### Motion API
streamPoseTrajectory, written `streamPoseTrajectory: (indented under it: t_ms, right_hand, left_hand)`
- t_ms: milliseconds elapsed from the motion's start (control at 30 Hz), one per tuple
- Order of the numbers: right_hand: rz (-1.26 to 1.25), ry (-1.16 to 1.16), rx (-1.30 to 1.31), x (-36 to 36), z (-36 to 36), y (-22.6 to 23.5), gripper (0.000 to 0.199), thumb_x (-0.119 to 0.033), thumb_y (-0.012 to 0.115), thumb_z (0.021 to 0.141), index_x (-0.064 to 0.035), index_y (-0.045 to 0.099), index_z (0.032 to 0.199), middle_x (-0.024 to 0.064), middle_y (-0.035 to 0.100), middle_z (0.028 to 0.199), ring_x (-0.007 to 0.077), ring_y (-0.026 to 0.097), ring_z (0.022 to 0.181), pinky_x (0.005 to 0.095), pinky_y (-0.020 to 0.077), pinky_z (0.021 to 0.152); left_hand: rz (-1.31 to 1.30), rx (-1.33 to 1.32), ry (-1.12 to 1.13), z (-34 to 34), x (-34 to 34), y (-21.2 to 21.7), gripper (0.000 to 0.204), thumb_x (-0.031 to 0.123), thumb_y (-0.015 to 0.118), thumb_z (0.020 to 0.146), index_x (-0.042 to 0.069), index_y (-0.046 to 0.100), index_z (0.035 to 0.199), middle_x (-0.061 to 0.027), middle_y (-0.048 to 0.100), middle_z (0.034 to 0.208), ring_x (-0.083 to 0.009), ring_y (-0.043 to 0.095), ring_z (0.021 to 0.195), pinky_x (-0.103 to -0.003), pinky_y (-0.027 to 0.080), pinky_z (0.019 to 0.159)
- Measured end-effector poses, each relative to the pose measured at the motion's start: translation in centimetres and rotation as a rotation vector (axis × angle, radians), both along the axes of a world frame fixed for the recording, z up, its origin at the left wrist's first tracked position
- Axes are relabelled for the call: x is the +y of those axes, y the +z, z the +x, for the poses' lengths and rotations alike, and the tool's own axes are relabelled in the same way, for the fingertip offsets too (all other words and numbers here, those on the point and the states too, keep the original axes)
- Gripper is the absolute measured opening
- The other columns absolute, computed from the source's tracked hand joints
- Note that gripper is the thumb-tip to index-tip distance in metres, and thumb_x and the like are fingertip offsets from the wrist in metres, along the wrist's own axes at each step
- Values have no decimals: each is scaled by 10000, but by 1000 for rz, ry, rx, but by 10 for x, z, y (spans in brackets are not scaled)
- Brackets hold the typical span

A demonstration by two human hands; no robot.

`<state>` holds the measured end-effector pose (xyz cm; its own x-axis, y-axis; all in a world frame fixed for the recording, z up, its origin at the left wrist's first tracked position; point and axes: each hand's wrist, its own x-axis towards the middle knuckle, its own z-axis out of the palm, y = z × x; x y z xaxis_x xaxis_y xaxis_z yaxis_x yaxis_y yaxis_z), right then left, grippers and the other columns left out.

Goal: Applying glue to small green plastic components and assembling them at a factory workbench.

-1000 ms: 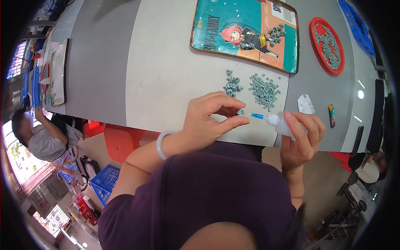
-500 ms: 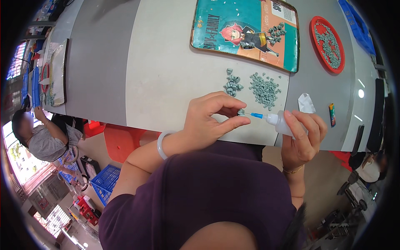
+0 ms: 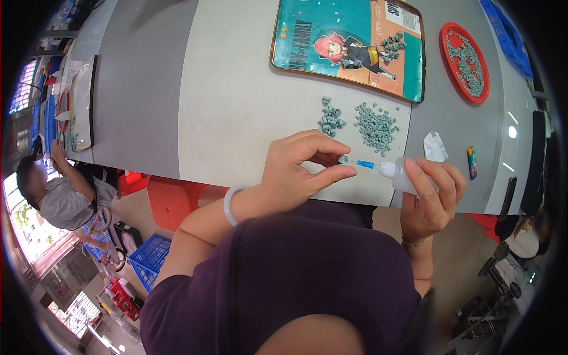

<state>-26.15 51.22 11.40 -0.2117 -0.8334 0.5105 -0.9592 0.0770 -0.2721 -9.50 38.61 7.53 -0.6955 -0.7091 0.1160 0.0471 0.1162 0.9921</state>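
Note:
Between the thumb and forefinger of my left hand (image 3: 305, 165) is pinched a small grey-green piece (image 3: 343, 159). My right hand (image 3: 435, 192) grips a translucent white squeeze bottle (image 3: 404, 176) with a blue needle tip (image 3: 365, 164). The thin needle points left, its end at or very near the pinched piece; whether they touch I cannot tell. Just beyond my hands lie a pile of small grey-green pieces (image 3: 377, 129) and a smaller cluster of larger grey-green pieces (image 3: 331, 121).
A printed teal and orange tray (image 3: 319, 70) holds more grey-green pieces. Farther right stands a red oval tray (image 3: 444, 56) of small pieces. A crumpled white paper (image 3: 435, 147) and a small colourful tube (image 3: 471, 163) lie right. Another person (image 3: 74, 195) sits at far left.
My hands, the bottle and the pinched piece stay almost in place. At far left the other person's arm has shifted slightly.

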Motion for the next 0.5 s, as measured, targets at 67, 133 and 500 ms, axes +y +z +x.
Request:
streamPoseTrajectory:
  t_ms: [67,133,500]
  right_hand:
    - [-8,4,3,0,-1,-1,370,48,708,575,-123,688,902,15,598,881,207,515,840,306,426,752]
    - [-15,9,6,0,-1,-1,369,48,708,576,-123,688,902,15,599,882,208,515,837,306,426,751]
    - [-50,17,3,-3,-1,-1,351,61,693,585,-109,682,893,25,597,876,213,520,838,307,426,749]
  left_hand:
    - [6,1,-1,0,0,-1,219,-4,731,680,-17,623,871,-82,611,767,-121,607,664,-225,511,615]
    - [11,2,-2,0,0,-1,219,-3,732,680,-17,623,870,-82,612,768,-121,608,665,-226,512,617]
    - [13,2,-1,1,-1,0,217,-13,727,681,-17,620,870,-85,614,779,-123,609,669,-231,515,622]
